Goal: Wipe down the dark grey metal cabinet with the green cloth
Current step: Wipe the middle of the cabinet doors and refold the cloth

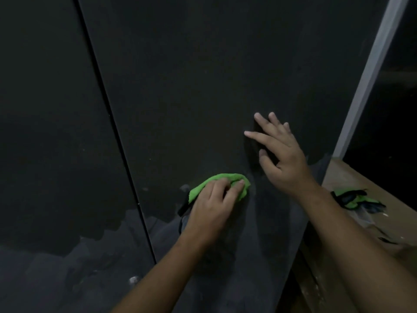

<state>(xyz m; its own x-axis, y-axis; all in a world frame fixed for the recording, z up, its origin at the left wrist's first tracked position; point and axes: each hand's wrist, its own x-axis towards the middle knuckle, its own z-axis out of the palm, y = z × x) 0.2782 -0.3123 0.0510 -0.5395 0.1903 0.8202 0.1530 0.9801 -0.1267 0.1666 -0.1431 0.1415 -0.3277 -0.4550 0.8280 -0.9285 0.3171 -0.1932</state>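
One bunched bright-green cloth (222, 179) gripped by left hand (209, 207); right hand (283, 154) splayed over smudged dark-grey cabinet (191, 75).

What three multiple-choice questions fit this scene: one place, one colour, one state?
1. Where is the green cloth?
A) on the floor
B) against the cabinet, under the left hand
C) over the right forearm

2. What colour is the cabinet?
A) white
B) red
C) dark grey

3. How is the right hand?
A) spread flat on the cabinet
B) in a fist
C) gripping a bottle

Answers: B, the left hand holds it there; C, its surface is dark grey; A, its fingers lie straight.
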